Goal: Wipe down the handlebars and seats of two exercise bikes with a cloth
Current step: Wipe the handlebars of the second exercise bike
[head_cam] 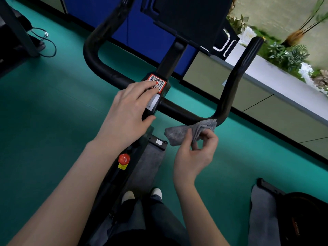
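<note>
Head view, looking down over one bike.

- Handlebar [179, 108]: black, U-shaped, both horns pointing away from the person. The crossbar runs through a black stem [165, 68] at centre.
- Left hand [129, 107]: lies flat on top of the stem. Fingers nearly straight and together, tips covering part of a red-edged QR sticker [158, 82]. Thumb is spread and set against the stem's near end. It has hold of nothing.
- Right hand [195, 151]: just below the handlebar's right bend, palm turned up. Thumb and curled fingers pinch the cloth [190, 131].
- Cloth: grey and bunched. Its far edge touches the underside of the right bend, where the crossbar turns up into the right horn. Its near end sticks out to the left of the thumb.
- Below the left wrist, on the frame: red knob [124, 158] with a yellow label under it.
- Shoes [156, 192]: two pale toes on the green floor [53, 112], beside the frame.
- Far left: a looped cable [50, 45] on the floor.
- Top right: plants [287, 54] behind a white ledge.
- Lower right corner: grey and black part of another machine; cannot tell what.
</note>
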`<action>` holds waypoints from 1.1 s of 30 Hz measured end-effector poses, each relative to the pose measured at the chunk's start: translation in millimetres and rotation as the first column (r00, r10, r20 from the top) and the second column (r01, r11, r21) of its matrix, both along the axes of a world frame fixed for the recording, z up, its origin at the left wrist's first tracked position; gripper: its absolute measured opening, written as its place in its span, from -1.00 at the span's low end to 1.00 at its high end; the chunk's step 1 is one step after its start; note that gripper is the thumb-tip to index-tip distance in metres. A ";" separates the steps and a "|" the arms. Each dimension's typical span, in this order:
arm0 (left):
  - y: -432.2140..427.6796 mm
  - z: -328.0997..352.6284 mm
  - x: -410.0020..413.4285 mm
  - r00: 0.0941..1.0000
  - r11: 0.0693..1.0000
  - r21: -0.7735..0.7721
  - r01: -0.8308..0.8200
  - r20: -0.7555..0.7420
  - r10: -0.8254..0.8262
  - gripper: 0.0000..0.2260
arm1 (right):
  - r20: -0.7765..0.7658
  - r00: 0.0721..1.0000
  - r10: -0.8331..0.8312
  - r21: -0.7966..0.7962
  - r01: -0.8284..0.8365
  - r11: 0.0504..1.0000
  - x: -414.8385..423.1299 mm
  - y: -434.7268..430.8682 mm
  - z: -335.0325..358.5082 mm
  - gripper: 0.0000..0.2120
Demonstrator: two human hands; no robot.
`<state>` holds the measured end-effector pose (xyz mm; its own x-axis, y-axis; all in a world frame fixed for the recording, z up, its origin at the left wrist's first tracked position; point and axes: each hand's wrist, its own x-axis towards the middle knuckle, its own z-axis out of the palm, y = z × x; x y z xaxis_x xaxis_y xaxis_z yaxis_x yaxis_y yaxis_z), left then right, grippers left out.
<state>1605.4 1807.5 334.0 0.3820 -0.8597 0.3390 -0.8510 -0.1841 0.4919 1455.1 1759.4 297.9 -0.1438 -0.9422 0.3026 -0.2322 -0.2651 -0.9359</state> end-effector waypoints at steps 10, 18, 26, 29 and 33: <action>2.1 1.0 10.7 0.996 0.997 0.018 0.073 -0.044 -0.072 -0.41 | -0.102 0.990 0.097 -0.089 -0.107 0.990 42.2 14.7 -7.5 -0.85; 3.0 2.0 12.9 0.993 0.995 0.015 0.098 -0.066 -0.096 -0.42 | -0.174 0.969 0.173 -0.113 -0.194 0.975 53.3 16.0 4.4 -0.85; 2.2 1.9 9.2 0.996 0.997 0.004 0.075 -0.056 -0.074 -0.42 | -0.062 0.984 0.165 -0.107 -0.171 0.979 9.6 -10.6 48.4 -0.81; 1.5 1.8 7.0 0.997 0.998 -0.004 0.061 -0.049 -0.061 -0.43 | -0.204 0.965 0.164 -0.125 -0.191 0.974 -15.6 -44.3 69.0 -0.82; -0.1 0.5 4.5 0.999 0.999 -0.004 0.039 -0.036 -0.039 -0.43 | -0.528 0.792 0.305 0.031 -0.342 0.939 -23.2 -85.4 79.3 -0.80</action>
<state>1609.9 1807.4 334.5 0.3600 -0.8731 0.3289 -0.8392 -0.1491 0.5230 1431.9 1674.1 377.1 0.3608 -0.8817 0.3040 -0.5664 -0.4661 -0.6797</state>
